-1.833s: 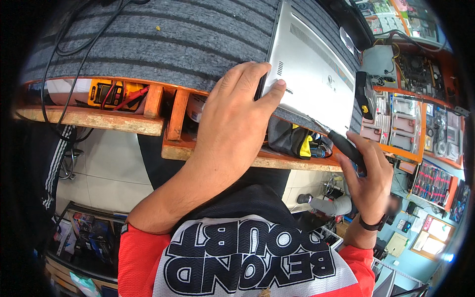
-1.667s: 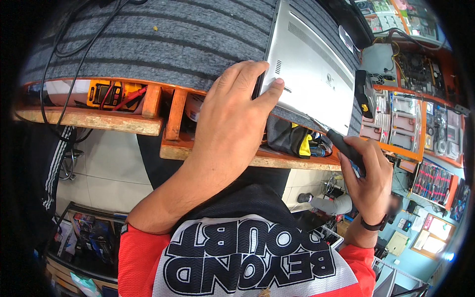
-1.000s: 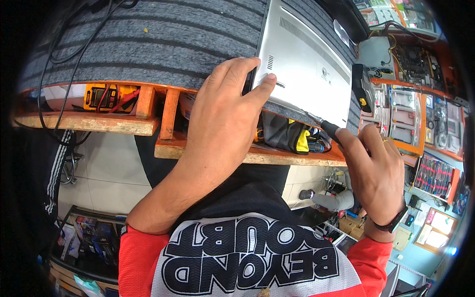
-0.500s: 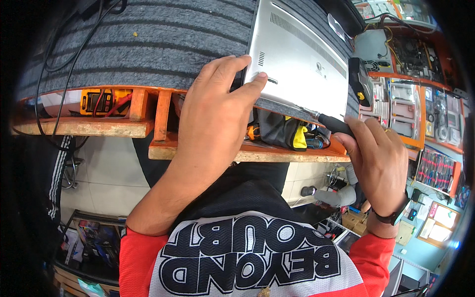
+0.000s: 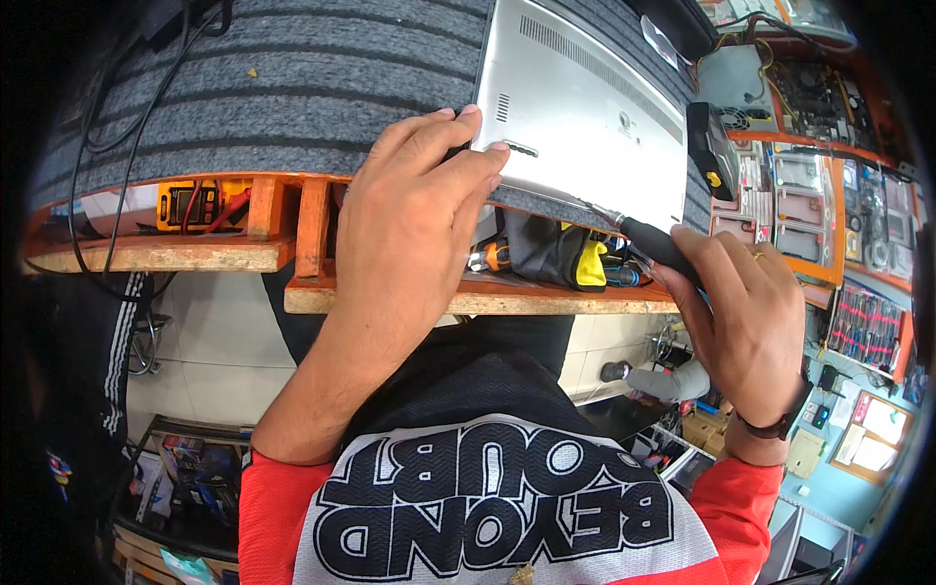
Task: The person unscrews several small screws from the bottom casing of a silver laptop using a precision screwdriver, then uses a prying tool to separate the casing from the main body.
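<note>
Laptop: I am seeing one silver laptop point(image 5: 585, 127), underside up, lying on the grey ribbed mat of the table point(image 5: 292, 88).
Left hand: my left hand point(image 5: 414, 229) is pressing on the laptop's near corner, its grip released, fingers flat on the edge.
Right hand: my right hand point(image 5: 746, 312) is clenching one black-handled screwdriver point(image 5: 648, 244), its tip meeting the laptop's near edge.
Shelf: one yellow meter point(image 5: 195, 203) is sitting under the tabletop; several tools point(image 5: 556, 258) are lying there, too bunched to count.
</note>
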The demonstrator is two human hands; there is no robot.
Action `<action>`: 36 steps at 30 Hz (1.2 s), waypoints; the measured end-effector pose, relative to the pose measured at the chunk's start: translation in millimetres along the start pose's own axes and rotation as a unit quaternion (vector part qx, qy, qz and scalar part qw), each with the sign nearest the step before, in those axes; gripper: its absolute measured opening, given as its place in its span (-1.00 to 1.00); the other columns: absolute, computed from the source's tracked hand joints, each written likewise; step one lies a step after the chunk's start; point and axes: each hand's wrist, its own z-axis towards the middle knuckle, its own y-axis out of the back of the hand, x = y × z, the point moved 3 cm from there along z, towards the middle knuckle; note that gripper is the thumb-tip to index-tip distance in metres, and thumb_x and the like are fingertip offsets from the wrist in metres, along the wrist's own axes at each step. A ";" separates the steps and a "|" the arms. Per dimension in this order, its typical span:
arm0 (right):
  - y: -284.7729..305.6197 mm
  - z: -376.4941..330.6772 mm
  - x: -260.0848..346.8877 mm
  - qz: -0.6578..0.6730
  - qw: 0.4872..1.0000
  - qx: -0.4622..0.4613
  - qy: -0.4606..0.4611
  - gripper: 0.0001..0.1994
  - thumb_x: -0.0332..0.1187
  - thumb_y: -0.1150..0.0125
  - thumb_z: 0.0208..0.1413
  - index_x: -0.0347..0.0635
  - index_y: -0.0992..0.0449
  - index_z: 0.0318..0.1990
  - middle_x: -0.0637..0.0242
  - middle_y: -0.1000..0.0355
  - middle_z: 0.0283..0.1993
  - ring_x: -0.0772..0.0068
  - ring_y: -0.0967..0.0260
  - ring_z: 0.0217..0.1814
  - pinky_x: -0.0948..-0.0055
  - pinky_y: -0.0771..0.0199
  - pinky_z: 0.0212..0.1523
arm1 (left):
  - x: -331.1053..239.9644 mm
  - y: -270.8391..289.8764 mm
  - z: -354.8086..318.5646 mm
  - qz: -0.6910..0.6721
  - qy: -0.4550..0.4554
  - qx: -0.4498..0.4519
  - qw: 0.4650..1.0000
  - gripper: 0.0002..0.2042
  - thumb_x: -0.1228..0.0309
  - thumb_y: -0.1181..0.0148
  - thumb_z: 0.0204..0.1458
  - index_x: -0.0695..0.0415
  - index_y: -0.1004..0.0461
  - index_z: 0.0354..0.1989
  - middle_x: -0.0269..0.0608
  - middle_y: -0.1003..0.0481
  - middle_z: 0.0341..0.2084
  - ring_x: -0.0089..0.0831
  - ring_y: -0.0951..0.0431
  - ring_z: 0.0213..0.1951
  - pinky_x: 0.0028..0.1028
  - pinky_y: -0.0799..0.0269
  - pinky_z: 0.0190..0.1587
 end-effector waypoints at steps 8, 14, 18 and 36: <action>0.9 0.7 7.3 0.009 1.000 -0.010 0.009 -0.70 -0.27 -0.38 0.20 -0.15 -0.54 0.03 0.30 -0.39 -0.35 0.23 -0.35 -0.47 0.28 -0.36 -0.40 | 0.4 -0.8 -0.6 0.005 0.006 0.004 1.000 -0.78 0.51 -0.39 0.10 0.11 -0.74 -0.07 -0.11 -0.64 0.06 -0.14 -0.57 0.16 -0.22 -0.47 0.20; -8.0 -7.6 14.5 0.032 0.999 -0.004 -0.030 -0.66 -0.34 -0.36 0.19 -0.14 -0.51 0.09 0.29 -0.37 -0.30 0.22 -0.37 -0.43 0.27 -0.39 -0.37 | 0.2 -2.3 -1.3 0.009 0.002 0.005 1.000 -0.78 0.51 -0.39 0.10 0.10 -0.74 -0.06 -0.11 -0.64 0.06 -0.15 -0.56 0.17 -0.22 -0.47 0.20; -3.6 -3.2 16.1 0.031 0.999 0.004 -0.003 -0.67 -0.31 -0.37 0.20 -0.18 -0.51 0.07 0.28 -0.40 -0.29 0.22 -0.39 -0.43 0.26 -0.42 -0.38 | 0.1 -0.8 -1.7 0.011 0.010 0.006 1.000 -0.78 0.51 -0.39 0.11 0.10 -0.74 -0.06 -0.12 -0.64 0.06 -0.16 -0.56 0.17 -0.22 -0.47 0.21; -11.5 -7.0 18.5 0.074 0.996 -0.019 -0.055 -0.67 -0.38 -0.39 0.17 -0.15 -0.55 0.08 0.24 -0.37 -0.26 0.21 -0.43 -0.38 0.23 -0.42 -0.36 | -0.2 -0.8 -0.7 0.012 -0.001 0.007 1.000 -0.77 0.53 -0.39 0.08 0.12 -0.74 -0.07 -0.11 -0.65 0.06 -0.14 -0.56 0.16 -0.22 -0.47 0.19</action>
